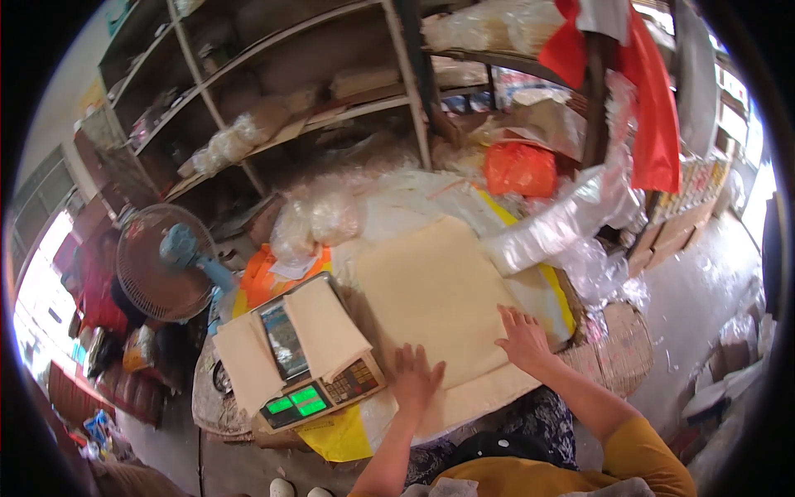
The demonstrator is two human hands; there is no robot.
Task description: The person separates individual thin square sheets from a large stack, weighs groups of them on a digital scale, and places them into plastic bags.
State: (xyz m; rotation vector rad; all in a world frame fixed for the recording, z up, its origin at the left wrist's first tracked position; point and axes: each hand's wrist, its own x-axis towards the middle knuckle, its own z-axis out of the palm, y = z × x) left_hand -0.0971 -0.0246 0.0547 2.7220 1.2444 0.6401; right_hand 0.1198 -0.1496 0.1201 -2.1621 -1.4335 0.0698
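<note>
A large, flat beige sheet (428,286), or a thin stack of them, lies before me on the covered table. My left hand (415,380) presses flat on its near left edge with the fingers apart. On the near right edge rests my right hand (523,334), fingers spread. Both palms face down and neither hand grips anything. Under the big sheet, a paler beige layer (478,394) shows along the near side. Left of my left hand stands a digital scale (332,401) with lit green displays. Two folded beige sheets (326,323) lie across its metal pan.
A blue desk fan (180,245) stands to the left. Clear plastic bags (317,217) and an orange bag (520,169) lie behind the sheet. A roll of clear film (553,223) hangs over the right side. Shelves (298,50) rise at the back; cardboard (621,348) lies right.
</note>
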